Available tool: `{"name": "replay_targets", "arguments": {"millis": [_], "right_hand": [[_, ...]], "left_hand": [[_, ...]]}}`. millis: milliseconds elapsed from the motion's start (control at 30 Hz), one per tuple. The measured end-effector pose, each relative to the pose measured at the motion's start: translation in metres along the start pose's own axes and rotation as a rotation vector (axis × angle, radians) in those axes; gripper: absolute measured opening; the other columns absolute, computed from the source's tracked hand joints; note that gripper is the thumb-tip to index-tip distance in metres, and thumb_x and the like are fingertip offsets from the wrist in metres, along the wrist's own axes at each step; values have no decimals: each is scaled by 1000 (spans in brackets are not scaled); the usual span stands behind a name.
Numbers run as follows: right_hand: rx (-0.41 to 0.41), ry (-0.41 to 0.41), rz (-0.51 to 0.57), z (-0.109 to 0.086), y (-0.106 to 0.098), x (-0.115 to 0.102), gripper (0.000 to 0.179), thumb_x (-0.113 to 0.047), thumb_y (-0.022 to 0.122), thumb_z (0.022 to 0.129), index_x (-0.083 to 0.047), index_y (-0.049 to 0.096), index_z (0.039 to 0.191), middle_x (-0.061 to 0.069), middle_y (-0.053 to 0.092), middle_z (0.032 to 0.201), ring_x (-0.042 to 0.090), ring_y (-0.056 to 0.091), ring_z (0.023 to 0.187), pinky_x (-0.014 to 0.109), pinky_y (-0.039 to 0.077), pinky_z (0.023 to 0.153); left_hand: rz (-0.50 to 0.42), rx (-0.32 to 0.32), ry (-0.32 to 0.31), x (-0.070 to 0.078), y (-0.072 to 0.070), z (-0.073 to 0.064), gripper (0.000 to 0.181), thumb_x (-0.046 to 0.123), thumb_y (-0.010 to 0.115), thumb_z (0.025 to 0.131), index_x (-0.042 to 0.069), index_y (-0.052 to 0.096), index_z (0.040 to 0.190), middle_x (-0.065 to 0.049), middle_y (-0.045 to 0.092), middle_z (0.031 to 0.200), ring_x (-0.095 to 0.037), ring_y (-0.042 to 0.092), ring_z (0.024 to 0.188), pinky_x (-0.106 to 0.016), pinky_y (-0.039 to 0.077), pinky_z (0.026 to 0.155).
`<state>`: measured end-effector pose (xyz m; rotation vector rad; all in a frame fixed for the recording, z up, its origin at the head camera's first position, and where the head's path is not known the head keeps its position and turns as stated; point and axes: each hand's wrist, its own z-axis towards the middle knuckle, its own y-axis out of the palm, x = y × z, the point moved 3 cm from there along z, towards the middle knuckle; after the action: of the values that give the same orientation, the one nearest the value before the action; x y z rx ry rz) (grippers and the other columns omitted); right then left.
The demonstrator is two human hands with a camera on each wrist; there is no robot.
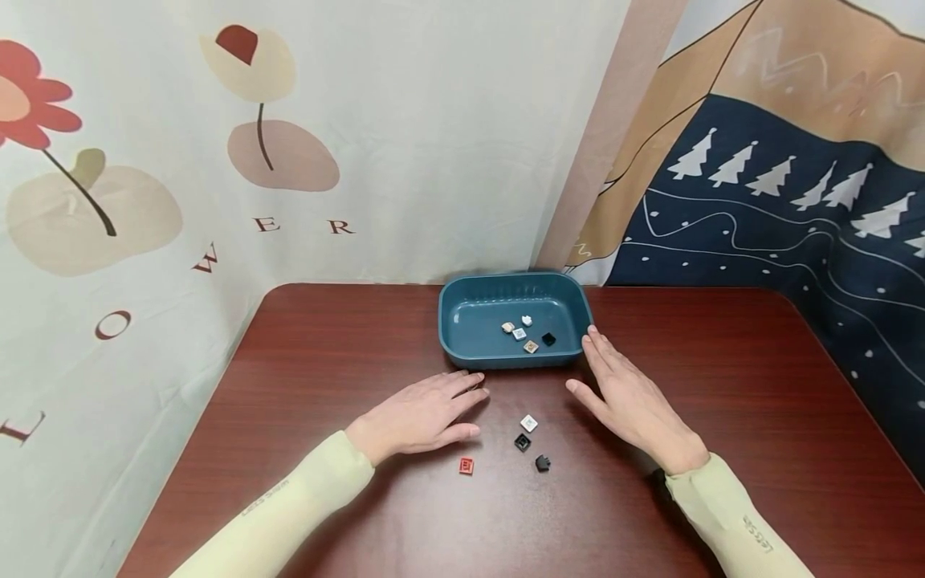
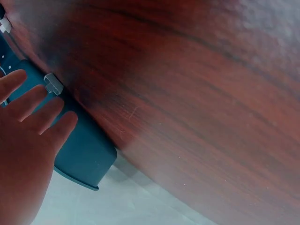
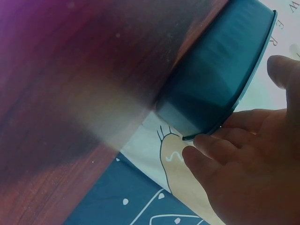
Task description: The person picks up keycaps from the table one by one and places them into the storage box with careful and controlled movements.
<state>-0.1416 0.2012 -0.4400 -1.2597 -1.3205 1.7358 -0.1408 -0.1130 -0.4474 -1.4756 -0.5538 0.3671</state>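
Observation:
A blue plastic bin point(image 1: 515, 363) stands at the back of the table with several small keycap-like pieces inside. My left hand point(image 1: 425, 411), palm down with fingers extended, is just in front of the bin's left corner. In the left wrist view, a small grey piece point(image 2: 53, 84) shows right beside its fingertips. My right hand point(image 1: 636, 405) is open, its fingertips at the bin's right end, overlapping the rim in the right wrist view. Between the hands lie a white piece point(image 1: 529, 423), a black square piece point(image 1: 523, 442), another black piece point(image 1: 543, 463) and a red piece point(image 1: 466, 466).
The dark reddish-brown table point(image 1: 347, 337) ends at a back edge close behind the bin. A pale flower-printed curtain point(image 1: 433, 160) hangs behind it, and a dark blue cloth with white trees point(image 1: 766, 217) hangs at the right.

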Motion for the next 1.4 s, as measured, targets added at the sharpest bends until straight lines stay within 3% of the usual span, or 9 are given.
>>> {"name": "replay_targets", "arguments": {"millis": [333,467,700,900,1100,1267,1400], "right_hand": [[1,5,2,0,-1,-1,84,-48,58,104,3,25,162,18,17,171,39,22,155,58,29,119],[0,6,-1,-1,-1,-1,83,-46,59,104,4,25,162,18,17,171,40,22,155,58,29,119],[-1,2,-3,-1,-1,-1,84,-51,55,105,4,25,162,18,17,171,40,22,155,58,28,119],[-2,-1,-3,0,0,-1,86,-56,51,105,3,25,162,17,16,171,39,22,155,58,29,119],[-7,9,0,1,-1,-1,84,-50,56,105,2,24,162,17,16,171,39,21,155,58,28,119],[-11,13,7,1,-1,-1,83,-47,59,104,2,24,163,17,15,171,39,21,156,58,28,119],[-8,12,11,1,-1,-1,83,-48,57,105,2,24,162,17,16,171,39,21,156,58,28,119]], "left_hand": [[55,41,44,3,0,0,44,43,61,104,14,66,137,-3,66,135,-21,59,129,-39,45,110],[68,71,72,2,-1,-2,38,36,67,102,15,68,134,-3,65,132,-20,60,123,-38,48,107],[142,90,110,1,1,-2,40,28,72,99,15,67,136,-8,58,146,-24,56,134,-36,47,109],[141,96,105,2,3,-1,28,11,71,98,18,73,125,-1,66,127,-18,62,120,-31,52,100],[117,116,92,1,0,-1,24,0,70,94,16,76,110,1,65,112,-17,63,108,-30,52,96],[130,116,96,1,-2,-2,24,1,69,94,16,76,111,1,64,111,-17,64,106,-29,53,95],[121,151,113,1,-7,-3,24,2,69,95,14,76,115,1,65,113,-17,64,107,-29,52,97]]}}
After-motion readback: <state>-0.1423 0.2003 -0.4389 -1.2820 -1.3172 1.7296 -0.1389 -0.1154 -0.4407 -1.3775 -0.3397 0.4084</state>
